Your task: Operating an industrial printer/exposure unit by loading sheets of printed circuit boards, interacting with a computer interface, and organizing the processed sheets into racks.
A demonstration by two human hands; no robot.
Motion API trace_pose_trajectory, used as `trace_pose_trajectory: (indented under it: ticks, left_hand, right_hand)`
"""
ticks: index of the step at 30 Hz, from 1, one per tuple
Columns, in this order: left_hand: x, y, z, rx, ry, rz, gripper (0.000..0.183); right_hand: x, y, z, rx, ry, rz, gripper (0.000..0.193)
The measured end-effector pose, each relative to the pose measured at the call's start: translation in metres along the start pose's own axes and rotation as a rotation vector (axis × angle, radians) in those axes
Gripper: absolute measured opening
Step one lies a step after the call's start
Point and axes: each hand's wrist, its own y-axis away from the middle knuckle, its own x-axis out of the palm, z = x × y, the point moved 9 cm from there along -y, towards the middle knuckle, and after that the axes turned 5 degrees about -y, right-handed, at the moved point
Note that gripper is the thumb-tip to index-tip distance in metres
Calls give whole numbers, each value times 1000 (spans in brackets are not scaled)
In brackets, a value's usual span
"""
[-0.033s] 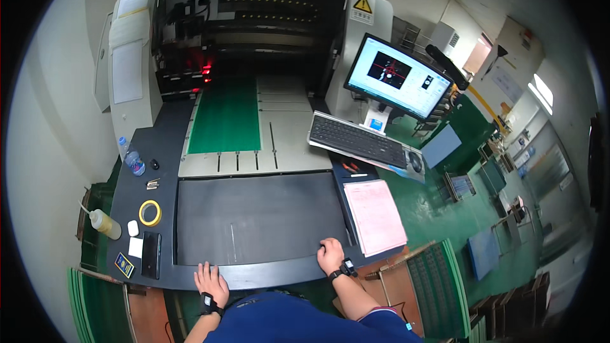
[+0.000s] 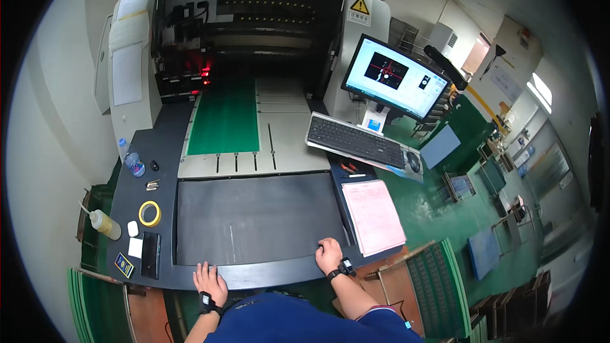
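My left hand lies flat on the front edge of the dark machine table, fingers spread and holding nothing. Further right, my right hand rests near the corner of the sunken dark grey panel, its fingers curled in. Whatever those fingers may grip is hidden from me. Just beyond that hand lies a stack of pink sheets. A green circuit panel lies flat on the machine's pale bed, under red lights at the machine's head.
On the left stand a water bottle and a squeeze bottle, near yellow tape and a black phone. A monitor, keyboard and mouse jut out at right. Racked green panels stand below.
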Motion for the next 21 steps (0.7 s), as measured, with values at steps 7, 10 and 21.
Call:
trace_pose_trajectory:
  ticks: [7, 10, 21]
  left_hand:
    - [-5, 19, 18, 3, 169, 62, 30]
    - [-14, 54, 23, -88, 135, -11, 33]
    - [148, 597, 21, -318, -124, 1207, 49]
  right_hand:
    - [-4, 6, -4, -63, -18, -1, 14]
    - [-8, 13, -2, -93, -18, 28, 14]
    - [-1, 29, 12, -298, -121, 409, 35]
